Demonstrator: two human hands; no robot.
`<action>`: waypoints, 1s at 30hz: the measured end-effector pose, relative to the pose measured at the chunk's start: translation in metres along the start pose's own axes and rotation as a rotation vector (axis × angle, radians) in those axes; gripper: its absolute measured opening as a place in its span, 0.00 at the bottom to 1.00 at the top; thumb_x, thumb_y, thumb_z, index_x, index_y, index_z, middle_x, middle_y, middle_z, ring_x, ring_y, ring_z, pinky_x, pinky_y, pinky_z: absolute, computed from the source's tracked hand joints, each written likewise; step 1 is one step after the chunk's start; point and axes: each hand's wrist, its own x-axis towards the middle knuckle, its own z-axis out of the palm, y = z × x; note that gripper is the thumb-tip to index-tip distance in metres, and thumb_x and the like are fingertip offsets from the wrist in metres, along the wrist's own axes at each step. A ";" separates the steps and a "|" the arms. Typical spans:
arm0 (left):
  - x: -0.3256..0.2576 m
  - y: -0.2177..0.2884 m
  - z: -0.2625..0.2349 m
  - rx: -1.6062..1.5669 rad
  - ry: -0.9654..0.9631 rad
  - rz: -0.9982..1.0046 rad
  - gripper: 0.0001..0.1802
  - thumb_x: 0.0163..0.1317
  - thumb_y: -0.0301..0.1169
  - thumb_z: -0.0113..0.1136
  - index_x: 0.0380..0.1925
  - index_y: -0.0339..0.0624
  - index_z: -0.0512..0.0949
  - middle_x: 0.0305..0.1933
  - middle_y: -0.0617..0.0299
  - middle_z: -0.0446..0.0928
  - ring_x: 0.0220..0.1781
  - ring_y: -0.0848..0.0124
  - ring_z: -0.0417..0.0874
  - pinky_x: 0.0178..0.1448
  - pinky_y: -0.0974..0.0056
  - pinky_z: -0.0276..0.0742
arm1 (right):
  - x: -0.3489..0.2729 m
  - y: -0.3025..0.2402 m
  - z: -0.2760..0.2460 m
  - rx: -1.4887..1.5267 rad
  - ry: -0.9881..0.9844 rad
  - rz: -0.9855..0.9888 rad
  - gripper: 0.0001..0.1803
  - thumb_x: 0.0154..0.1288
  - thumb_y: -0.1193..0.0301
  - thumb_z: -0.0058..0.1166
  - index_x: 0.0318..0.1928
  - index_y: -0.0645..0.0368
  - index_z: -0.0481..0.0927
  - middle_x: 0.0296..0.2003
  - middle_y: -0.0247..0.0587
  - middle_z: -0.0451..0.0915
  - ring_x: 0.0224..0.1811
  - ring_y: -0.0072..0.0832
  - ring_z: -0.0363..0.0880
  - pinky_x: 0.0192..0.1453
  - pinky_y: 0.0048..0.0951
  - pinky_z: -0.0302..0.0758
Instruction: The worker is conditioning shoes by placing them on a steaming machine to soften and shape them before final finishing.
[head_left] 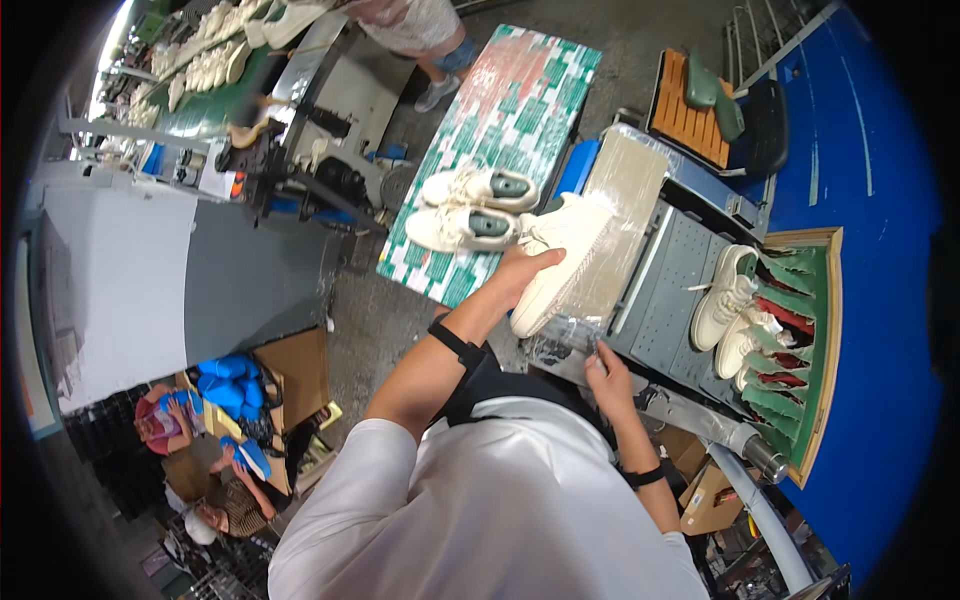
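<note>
My left hand (pixel 522 274) is closed round a cream lace-up sneaker (pixel 566 250), with the thumb across its side. The shoe is tilted above a board wrapped in brown tape and clear film (pixel 628 180). Close to the board's near end is my right hand (pixel 612 382), its fingers bent together at a crumpled greyish, see-through piece (pixel 575 334). Whether that piece is loose or part of the wrapping, I cannot tell. Left of the held shoe, a pair of cream sneakers, one (pixel 465 229) nearer and one (pixel 478 188) farther, rests on a green-and-white patterned table (pixel 510 110).
At right, a grey conveyor (pixel 665 290) carries cream sneakers (pixel 722 300) beside a machine opening hung with green flaps (pixel 800 350). An orange slatted stool (pixel 686 115) stands behind. Far left, a line (pixel 215 95) holds many shoes. Other people sit lower left by blue bundles (pixel 232 385); one stands beyond the table.
</note>
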 end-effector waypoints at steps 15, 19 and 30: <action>0.296 0.240 -0.075 1.700 0.063 1.019 0.38 0.45 0.27 0.81 0.61 0.45 0.81 0.63 0.44 0.83 0.65 0.44 0.83 0.69 0.48 0.79 | -0.077 0.018 0.037 0.007 0.199 0.141 0.37 0.64 0.69 0.71 0.71 0.71 0.75 0.45 0.50 0.85 0.49 0.44 0.86 0.56 0.40 0.81; 0.309 0.216 -0.084 1.908 0.101 0.678 0.38 0.49 0.29 0.77 0.65 0.44 0.79 0.63 0.44 0.83 0.66 0.44 0.83 0.69 0.47 0.79 | -0.063 -0.002 0.043 0.121 0.166 0.214 0.37 0.67 0.68 0.69 0.72 0.70 0.75 0.45 0.49 0.84 0.47 0.43 0.84 0.55 0.40 0.80; 0.141 -0.094 0.189 1.178 -0.421 0.466 0.55 0.61 0.45 0.79 0.80 0.29 0.61 0.81 0.33 0.65 0.82 0.40 0.67 0.86 0.48 0.62 | -0.055 -0.005 0.042 0.240 0.073 0.185 0.43 0.68 0.60 0.68 0.77 0.67 0.67 0.50 0.52 0.82 0.53 0.48 0.83 0.59 0.43 0.79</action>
